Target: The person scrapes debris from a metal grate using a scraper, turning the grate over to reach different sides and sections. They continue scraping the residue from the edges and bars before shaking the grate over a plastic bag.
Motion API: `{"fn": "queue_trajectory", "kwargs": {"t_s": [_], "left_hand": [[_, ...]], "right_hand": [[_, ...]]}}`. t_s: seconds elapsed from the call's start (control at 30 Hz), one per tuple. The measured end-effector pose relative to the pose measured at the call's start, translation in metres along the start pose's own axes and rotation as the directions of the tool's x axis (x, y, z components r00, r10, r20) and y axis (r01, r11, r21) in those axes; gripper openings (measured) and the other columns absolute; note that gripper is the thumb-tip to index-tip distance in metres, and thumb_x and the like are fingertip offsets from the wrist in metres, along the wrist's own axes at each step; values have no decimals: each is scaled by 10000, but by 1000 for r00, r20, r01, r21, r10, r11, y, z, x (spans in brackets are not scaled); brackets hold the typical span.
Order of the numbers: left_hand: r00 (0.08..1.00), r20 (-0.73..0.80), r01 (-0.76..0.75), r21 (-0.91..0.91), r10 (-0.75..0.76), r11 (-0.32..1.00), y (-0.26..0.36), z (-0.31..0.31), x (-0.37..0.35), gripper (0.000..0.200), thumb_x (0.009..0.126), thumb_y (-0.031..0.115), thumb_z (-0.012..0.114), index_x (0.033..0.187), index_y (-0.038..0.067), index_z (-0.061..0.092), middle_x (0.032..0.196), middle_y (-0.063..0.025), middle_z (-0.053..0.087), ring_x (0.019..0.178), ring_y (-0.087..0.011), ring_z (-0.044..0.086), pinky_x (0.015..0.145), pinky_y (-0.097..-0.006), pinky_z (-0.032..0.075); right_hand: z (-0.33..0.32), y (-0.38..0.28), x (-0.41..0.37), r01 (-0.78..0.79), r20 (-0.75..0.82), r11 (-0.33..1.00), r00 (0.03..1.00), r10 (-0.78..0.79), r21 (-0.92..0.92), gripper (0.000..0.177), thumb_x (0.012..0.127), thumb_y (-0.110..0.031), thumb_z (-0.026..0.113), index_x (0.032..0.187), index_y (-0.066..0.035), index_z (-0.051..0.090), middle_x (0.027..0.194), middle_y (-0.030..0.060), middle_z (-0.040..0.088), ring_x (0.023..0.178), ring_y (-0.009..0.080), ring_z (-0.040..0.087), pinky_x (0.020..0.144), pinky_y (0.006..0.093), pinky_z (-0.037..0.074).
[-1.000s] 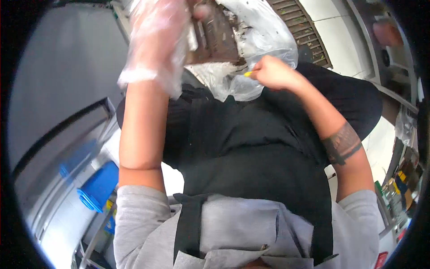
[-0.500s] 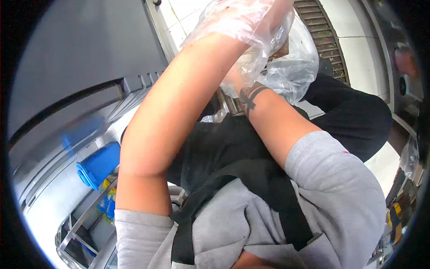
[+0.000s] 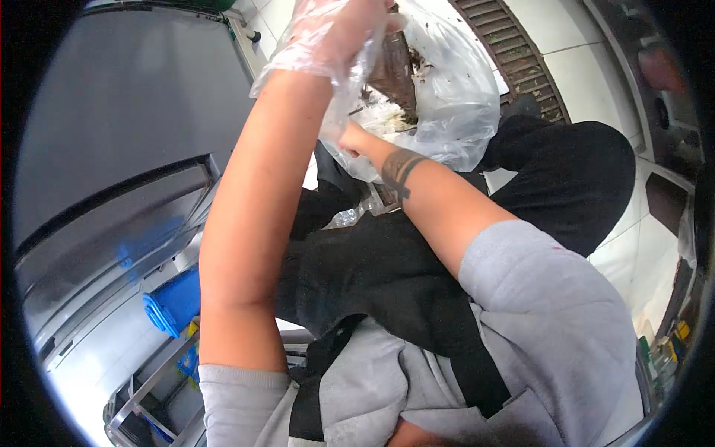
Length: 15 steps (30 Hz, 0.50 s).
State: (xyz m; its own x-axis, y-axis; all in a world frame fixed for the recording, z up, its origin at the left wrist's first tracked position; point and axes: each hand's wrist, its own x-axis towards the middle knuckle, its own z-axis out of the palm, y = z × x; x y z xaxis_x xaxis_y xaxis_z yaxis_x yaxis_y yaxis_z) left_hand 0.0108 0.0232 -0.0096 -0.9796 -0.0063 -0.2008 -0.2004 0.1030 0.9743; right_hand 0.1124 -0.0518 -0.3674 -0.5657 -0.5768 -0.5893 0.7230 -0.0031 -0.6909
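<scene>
My left hand (image 3: 335, 33), in a thin clear plastic glove, reaches to the top edge of the view. Its fingers curl at the upper edge of a brown, dirt-smeared piece (image 3: 398, 71), but the grip is partly cut off. Below it, my right hand (image 3: 351, 138) is at the near rim of a clear plastic bag (image 3: 454, 97). Loose plastic and my left wrist hide its fingers. Inside the bag, pale wet scraps and dark bits lie around the brown piece.
A slatted drain grate (image 3: 514, 52) crosses the white tiled floor (image 3: 566, 22) beyond the bag. A large grey cabinet (image 3: 141, 82) stands close on the left, with a blue bin (image 3: 175, 298) below. My bent knee (image 3: 596, 171) is at the right.
Both hands have shifted left in view, and the left forearm is more upright. More of the open bag and the brown piece now shows.
</scene>
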Motion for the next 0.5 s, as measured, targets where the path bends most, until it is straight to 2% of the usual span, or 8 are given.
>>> {"fn": "queue_trajectory", "kwargs": {"t_s": [0.07, 0.1, 0.17, 0.27, 0.33, 0.4, 0.47, 0.5], "left_hand": [[999, 51, -6, -28, 8, 1000, 1, -12, 0, 305, 1060, 348, 541, 1038, 48, 593, 808, -33, 575, 667, -151, 580, 541, -310, 519], [999, 23, 29, 59, -31, 998, 7, -17, -2, 308, 1054, 341, 550, 1091, 45, 624, 870, -37, 617, 694, -155, 609, 547, -318, 530], [1000, -16, -1, 44, 1, 999, 10, -18, -13, 320, 1054, 343, 552, 1142, 45, 632, 908, -43, 635, 711, -160, 622, 552, -321, 536], [999, -39, 22, -91, -25, 996, -4, -28, -6, 383, 1046, 377, 592, 1257, 61, 639, 995, -45, 663, 768, -168, 644, 567, -319, 547], [996, -65, 45, -109, -53, 993, -5, -33, -6, 369, 1041, 373, 605, 1238, 64, 645, 983, -40, 660, 763, -162, 643, 561, -318, 547], [996, -71, 46, -98, -53, 994, -7, -29, -5, 364, 1039, 372, 609, 1220, 59, 646, 974, -42, 657, 755, -158, 639, 560, -318, 549], [993, -72, 92, -10, -93, 996, -5, -27, -2, 353, 1037, 370, 616, 1172, 45, 645, 956, -42, 648, 738, -139, 624, 554, -297, 547], [994, -79, 69, -11, -69, 998, -3, -19, -2, 348, 1044, 366, 607, 1171, 44, 643, 937, -35, 634, 731, -127, 615, 551, -284, 543]], "right_hand": [[5, -8, -18, 46, -205, 930, 970, -129, -366, 311, 888, -206, 534, 762, 33, 687, 741, 239, 679, 616, 367, 665, 570, 509, 515], [2, 5, -21, 273, -192, 638, 805, -562, -720, 366, 875, -260, 539, 842, 46, 737, 879, 299, 718, 850, 440, 719, 785, 504, 557], [-13, 19, -35, 56, -429, 818, 830, -357, -572, 322, 900, -250, 538, 860, -15, 753, 936, 282, 719, 946, 464, 686, 853, 526, 535], [-56, 59, -10, 44, -355, 594, 765, -537, -804, 363, 914, -267, 531, 864, 24, 742, 994, 297, 720, 984, 428, 700, 865, 516, 541], [-52, 39, -31, -90, -659, 858, 682, -317, -506, 429, 923, -311, 518, 948, 52, 746, 1065, 338, 699, 1017, 470, 694, 926, 503, 538], [-43, 24, -18, -97, -655, 929, 735, -176, -358, 393, 941, -277, 518, 958, 45, 742, 996, 307, 726, 924, 442, 727, 806, 523, 568], [-16, 2, -7, -38, -676, 956, 699, 234, 292, 329, 945, -222, 525, 974, 34, 730, 910, 257, 726, 791, 383, 731, 649, 533, 557], [-10, 4, 11, -34, -614, 925, 739, 278, 378, 256, 935, -177, 531, 979, 2, 710, 808, 183, 674, 636, 301, 660, 506, 506, 487]]}}
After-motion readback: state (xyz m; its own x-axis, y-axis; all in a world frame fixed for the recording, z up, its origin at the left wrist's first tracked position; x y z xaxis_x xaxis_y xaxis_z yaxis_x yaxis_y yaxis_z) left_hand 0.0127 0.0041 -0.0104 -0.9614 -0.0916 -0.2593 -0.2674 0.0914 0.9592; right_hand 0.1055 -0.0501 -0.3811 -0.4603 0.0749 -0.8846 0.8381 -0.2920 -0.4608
